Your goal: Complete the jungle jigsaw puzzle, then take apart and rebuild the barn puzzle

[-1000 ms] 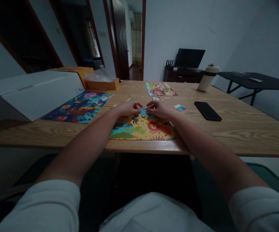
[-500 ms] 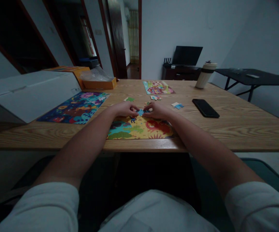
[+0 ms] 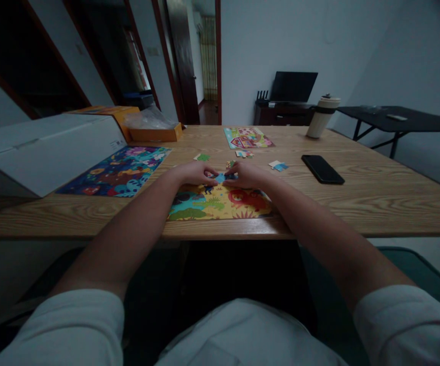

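A jigsaw puzzle [image 3: 220, 206] with a yellow ground, a red lion and green plants lies flat at the table's front edge. At its far side sits a light-blue puzzle piece [image 3: 220, 178] between my two hands. My left hand [image 3: 194, 174] pinches at the left side of this piece, thumb and forefinger bent. From the right, my right hand [image 3: 248, 175] has its fingers closed on the piece's other side. My fingers partly cover the piece and the puzzle's far edge. Just beyond lie loose puzzle pieces: a green one [image 3: 202, 157], a pinkish one [image 3: 244, 153] and a blue-and-white one [image 3: 279, 165].
A dark blue puzzle [image 3: 117, 170] lies on the left beside a long white box [image 3: 52, 147]. Behind is an orange box [image 3: 155, 134] with clear plastic. A pink-and-green puzzle [image 3: 248, 137] lies farther back. On the right are a black phone [image 3: 322, 169] and a tumbler [image 3: 322, 117].
Both hands stay at the light-blue piece, with only small finger movements. My left thumb and forefinger have parted slightly. The whole view has shifted a little.
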`<action>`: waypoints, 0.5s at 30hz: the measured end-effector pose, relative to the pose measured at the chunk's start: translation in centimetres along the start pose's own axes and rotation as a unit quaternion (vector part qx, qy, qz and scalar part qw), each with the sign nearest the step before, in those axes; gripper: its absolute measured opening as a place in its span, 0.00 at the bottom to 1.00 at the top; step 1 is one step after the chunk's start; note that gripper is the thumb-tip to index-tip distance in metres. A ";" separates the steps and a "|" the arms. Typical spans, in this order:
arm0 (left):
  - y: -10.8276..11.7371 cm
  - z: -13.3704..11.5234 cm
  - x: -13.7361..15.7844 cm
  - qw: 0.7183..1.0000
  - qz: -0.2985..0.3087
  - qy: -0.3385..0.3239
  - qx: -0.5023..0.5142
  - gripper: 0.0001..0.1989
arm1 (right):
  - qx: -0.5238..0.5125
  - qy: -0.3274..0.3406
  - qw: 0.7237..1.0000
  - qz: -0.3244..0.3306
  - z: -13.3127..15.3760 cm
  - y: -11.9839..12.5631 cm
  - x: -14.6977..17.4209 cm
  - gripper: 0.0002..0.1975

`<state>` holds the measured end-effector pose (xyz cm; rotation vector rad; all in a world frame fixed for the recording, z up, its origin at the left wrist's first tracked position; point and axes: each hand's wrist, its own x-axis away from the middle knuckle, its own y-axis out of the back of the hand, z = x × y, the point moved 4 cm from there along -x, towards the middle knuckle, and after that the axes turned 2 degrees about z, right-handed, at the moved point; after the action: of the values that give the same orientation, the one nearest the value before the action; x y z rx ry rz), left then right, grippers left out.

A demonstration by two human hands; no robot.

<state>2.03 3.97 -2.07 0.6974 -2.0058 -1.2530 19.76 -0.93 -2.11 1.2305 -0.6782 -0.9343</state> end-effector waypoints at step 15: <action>0.2 -0.6 0.0 0.997 0.042 0.005 -0.062 0.36 | 0.057 -0.015 0.997 0.042 -6.7 4.2 10.4 0.29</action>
<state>2.47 3.69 -1.64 0.5527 -1.9108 -1.3095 31.29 -6.58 -0.08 1.2795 -0.8106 -0.8556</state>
